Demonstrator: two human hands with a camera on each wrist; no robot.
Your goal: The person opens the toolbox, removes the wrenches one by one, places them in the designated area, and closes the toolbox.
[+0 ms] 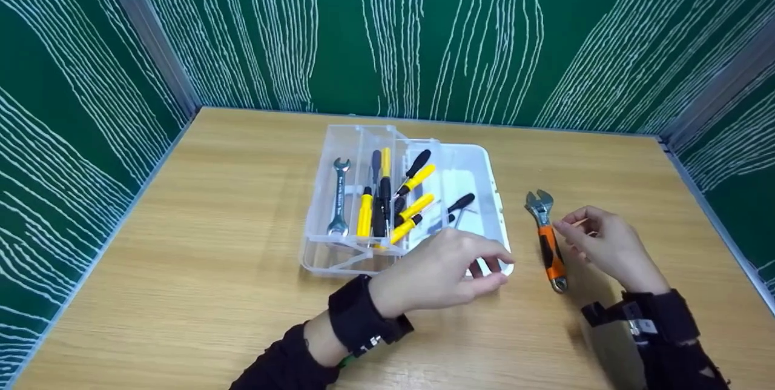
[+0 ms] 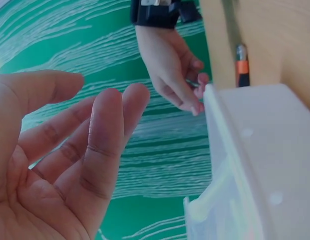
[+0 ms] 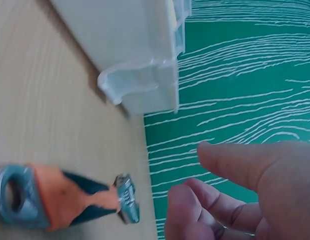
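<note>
- On the bench (image 1: 181, 244) stands one open toolbox (image 1: 466, 163); one open-ended wrench (image 1: 340, 196) already lies in its left tray.
- Right of that wrench, screwdrivers (image 1: 364, 214) lie inside too: at least five yellow-handled, the black ones overlapping too much to count.
- The left hand (image 1: 445, 269) is at the toolbox's near right corner, fingers loosely bent, well parted from the thumb, holding nothing.
- One adjustable wrench (image 1: 549, 244) remains outside, on the bench right of the toolbox.
- Just beside it, the right hand (image 1: 608, 251) has fingers half-curled, part-open, with nothing visibly held.
</note>
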